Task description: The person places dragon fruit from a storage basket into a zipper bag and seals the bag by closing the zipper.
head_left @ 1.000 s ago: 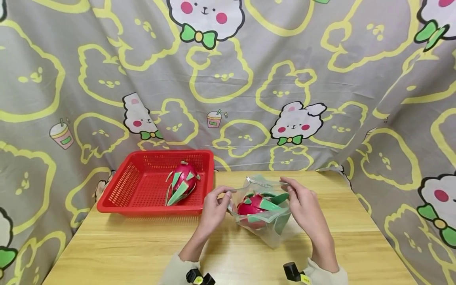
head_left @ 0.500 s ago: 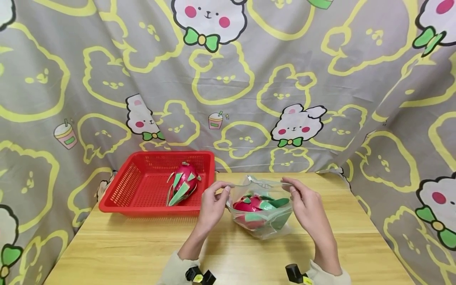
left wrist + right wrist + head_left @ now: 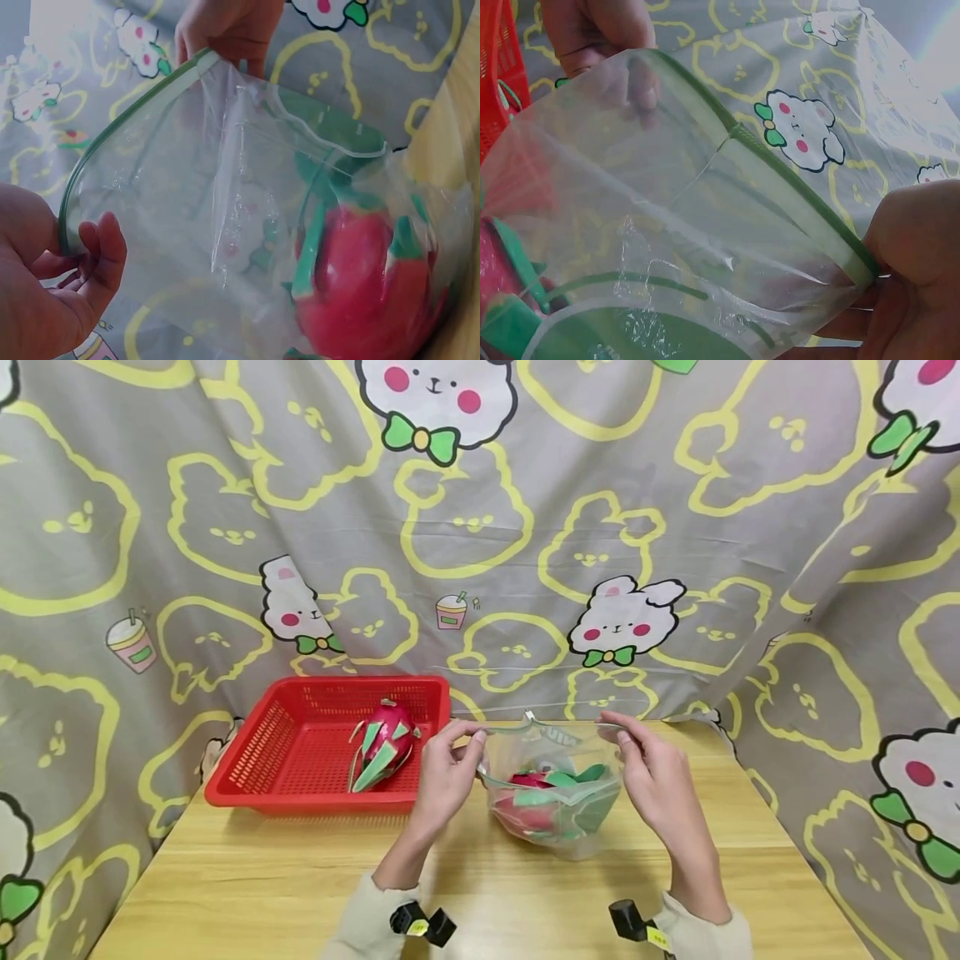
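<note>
A clear zip bag (image 3: pixel 517 810) with a green-edged mouth stands on the table in the head view, its mouth spread wide. Inside lies a dragon fruit (image 3: pixel 352 285), pink-red with green scales. My left hand (image 3: pixel 450 768) pinches the left end of the bag's rim between thumb and fingers. At the opposite end my right hand (image 3: pixel 656 772) grips the rim the same way. In the right wrist view the bag's green zip edge (image 3: pixel 780 176) runs taut between both hands. The fruit sits low in the bag, partly veiled by the plastic.
A red plastic basket (image 3: pixel 247 789) stands at the left of the wooden table (image 3: pixel 285 877). A second dragon fruit (image 3: pixel 390 735) lies in its right part. Behind the table hangs a grey patterned curtain (image 3: pixel 502 552).
Both hands have lifted the bag's rim upward and drawn it a little wider. The dragon fruit now sits deeper below the rim. The basket and its fruit stay put.
</note>
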Demonstrator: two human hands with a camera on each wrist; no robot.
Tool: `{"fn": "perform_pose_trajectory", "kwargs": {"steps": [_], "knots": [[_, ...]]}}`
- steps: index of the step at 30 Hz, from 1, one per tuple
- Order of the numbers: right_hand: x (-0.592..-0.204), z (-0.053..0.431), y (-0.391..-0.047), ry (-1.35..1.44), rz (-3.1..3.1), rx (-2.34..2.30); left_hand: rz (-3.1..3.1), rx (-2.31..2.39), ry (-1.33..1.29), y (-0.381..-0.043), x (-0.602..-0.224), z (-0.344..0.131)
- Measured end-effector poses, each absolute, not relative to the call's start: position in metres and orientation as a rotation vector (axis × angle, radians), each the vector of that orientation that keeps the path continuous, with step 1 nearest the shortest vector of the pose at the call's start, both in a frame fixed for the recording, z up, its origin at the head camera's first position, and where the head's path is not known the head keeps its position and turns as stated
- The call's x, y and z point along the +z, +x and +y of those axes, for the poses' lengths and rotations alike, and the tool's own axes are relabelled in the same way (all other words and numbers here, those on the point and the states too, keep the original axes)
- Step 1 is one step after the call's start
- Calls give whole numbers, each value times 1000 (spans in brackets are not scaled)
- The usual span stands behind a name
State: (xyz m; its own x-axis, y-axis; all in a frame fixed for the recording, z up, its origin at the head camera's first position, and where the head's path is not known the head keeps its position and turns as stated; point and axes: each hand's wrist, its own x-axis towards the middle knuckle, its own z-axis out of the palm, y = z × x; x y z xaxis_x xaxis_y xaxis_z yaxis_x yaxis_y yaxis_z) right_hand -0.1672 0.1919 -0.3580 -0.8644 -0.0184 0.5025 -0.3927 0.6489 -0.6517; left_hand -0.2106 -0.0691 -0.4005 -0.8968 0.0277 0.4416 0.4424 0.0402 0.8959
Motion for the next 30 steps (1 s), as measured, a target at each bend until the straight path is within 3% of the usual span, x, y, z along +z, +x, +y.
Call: {"fn": "perform_pose_trajectory", "kwargs": {"steps": [30], "knots": [[-283, 200, -188, 339, -2410, 1012, -2020, -1851, -488, -233, -313, -69]]}}
